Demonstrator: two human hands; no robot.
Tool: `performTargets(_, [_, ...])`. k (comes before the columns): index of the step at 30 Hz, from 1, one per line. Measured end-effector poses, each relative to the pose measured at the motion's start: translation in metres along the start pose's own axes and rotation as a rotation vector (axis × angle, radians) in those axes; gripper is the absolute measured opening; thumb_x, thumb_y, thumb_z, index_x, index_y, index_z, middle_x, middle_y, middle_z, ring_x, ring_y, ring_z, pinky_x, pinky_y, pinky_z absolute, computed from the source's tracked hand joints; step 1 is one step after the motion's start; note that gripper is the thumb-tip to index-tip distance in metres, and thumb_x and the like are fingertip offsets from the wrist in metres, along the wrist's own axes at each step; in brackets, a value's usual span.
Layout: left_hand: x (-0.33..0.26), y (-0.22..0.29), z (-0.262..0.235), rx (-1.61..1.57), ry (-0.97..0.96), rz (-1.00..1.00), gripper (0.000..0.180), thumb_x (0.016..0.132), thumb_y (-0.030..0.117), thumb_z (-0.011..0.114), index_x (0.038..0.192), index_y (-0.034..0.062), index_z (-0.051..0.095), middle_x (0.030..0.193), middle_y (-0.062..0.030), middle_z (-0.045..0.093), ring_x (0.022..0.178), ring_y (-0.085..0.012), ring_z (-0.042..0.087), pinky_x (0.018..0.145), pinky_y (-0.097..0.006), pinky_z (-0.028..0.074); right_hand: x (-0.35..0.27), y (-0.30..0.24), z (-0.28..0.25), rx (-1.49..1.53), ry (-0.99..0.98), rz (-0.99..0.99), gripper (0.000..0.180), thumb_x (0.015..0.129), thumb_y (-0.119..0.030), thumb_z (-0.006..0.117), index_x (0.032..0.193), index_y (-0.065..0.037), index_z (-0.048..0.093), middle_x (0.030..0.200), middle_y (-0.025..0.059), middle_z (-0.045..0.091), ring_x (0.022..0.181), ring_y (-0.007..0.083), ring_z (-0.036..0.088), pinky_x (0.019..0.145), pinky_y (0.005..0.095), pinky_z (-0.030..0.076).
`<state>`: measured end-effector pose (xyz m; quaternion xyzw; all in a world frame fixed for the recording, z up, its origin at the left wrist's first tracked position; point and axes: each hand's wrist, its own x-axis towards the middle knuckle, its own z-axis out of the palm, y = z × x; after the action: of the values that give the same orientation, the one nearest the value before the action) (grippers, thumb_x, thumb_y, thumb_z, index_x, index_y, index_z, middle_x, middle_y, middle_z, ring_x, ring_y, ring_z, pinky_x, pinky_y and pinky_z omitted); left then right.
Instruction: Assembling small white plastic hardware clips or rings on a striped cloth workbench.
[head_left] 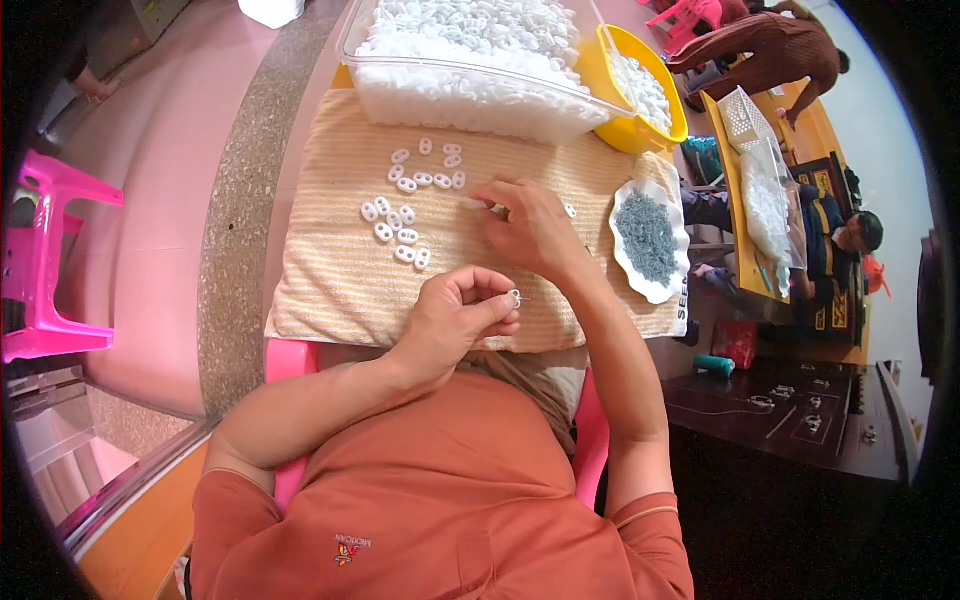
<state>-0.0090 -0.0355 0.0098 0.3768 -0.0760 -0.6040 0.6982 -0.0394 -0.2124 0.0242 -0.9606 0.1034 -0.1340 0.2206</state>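
My left hand [455,318] is closed near the towel's front edge. Its thumb and forefinger pinch a small white two-hole plastic piece [515,298]. Farther forward, my right hand [530,228] hovers over the striped towel [340,290] with its fingers bent and drawn together toward the left. Whatever its fingertips may hold is too small and blurred to name. Left of that hand lie several loose white two-hole pieces [407,237], in two loose groups. Another white piece [571,211] rests just right of my right wrist.
A clear bin [470,95] heaped with white pieces stands at the far edge, beside a yellow basin [618,135]. At right, a scalloped white plate [622,262] holds small grey parts. A pink stool [60,270] stands left. Other people work at a table [745,235] on the right.
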Motion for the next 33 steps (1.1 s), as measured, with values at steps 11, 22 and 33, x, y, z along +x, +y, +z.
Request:
performTargets(11, [0.000,0.002,0.002,0.024,0.003,-0.012,0.011,0.088,0.004,0.064,0.098,0.0042,0.060,0.086,-0.0022,0.064,0.076,-0.0092,0.064,0.071,-0.024,0.057,-0.020,0.008,-0.001,-0.206,0.006,-0.031,0.015,0.085,-0.014,0.061,0.097,-0.007,0.068,0.089,0.0101,0.066,0.077,0.0304,0.065,0.066,0.0395,0.052])
performTargets(22, [0.000,0.001,0.000,0.020,0.011,-0.005,0.011,0.088,0.005,0.065,0.097,0.0045,0.059,0.085,-0.0025,0.064,0.075,-0.0100,0.064,0.070,-0.023,0.057,-0.023,0.009,0.006,-0.155,0.109,-0.075,0.012,0.082,-0.012,0.066,0.093,-0.008,0.067,0.085,0.0077,0.066,0.074,0.0288,0.065,0.062,0.0377,0.053])
performTargets(33, [0.000,0.001,0.000,0.005,0.001,0.004,0.011,0.088,0.005,0.065,0.097,0.0044,0.060,0.084,-0.0027,0.064,0.074,-0.0098,0.064,0.070,-0.023,0.057,-0.025,0.007,0.006,-0.114,0.143,-0.072,0.013,0.080,-0.008,0.065,0.093,-0.009,0.067,0.086,0.0082,0.066,0.073,0.0289,0.066,0.060,0.0377,0.053])
